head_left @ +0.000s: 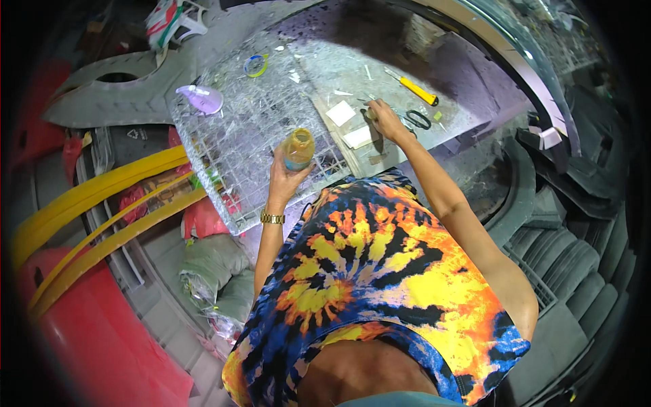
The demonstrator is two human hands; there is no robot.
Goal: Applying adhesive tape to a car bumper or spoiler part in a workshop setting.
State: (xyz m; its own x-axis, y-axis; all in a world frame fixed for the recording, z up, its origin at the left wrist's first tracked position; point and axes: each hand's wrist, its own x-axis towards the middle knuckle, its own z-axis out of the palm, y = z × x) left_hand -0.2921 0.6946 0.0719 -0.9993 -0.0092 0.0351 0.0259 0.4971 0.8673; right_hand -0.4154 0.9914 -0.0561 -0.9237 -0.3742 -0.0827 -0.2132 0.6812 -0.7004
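Note:
My left hand (288, 175), wearing a gold wristwatch, is wrapped round a small amber bottle (300, 146) with a bluish lower part, held upright over the metal grid at the near edge of the worktable. My right hand (385, 122) reaches over the board to the right, its fingers pinched together low beside two white paper pieces, one of them a white square (340, 113). Whatever lies between those fingers is too small and shaded to name. Just right of that hand are black-handled scissors (417, 121); a yellow utility knife (419, 91) lies beyond them.
A purple-and-white spouted bottle (203, 99) and a yellow-blue tape roll (255, 66) are on the grid table (237, 129). Curved panels arch over the far right. Yellow strips (102, 193) and a red panel (102, 332) stand at left; grey parts are stacked at right.

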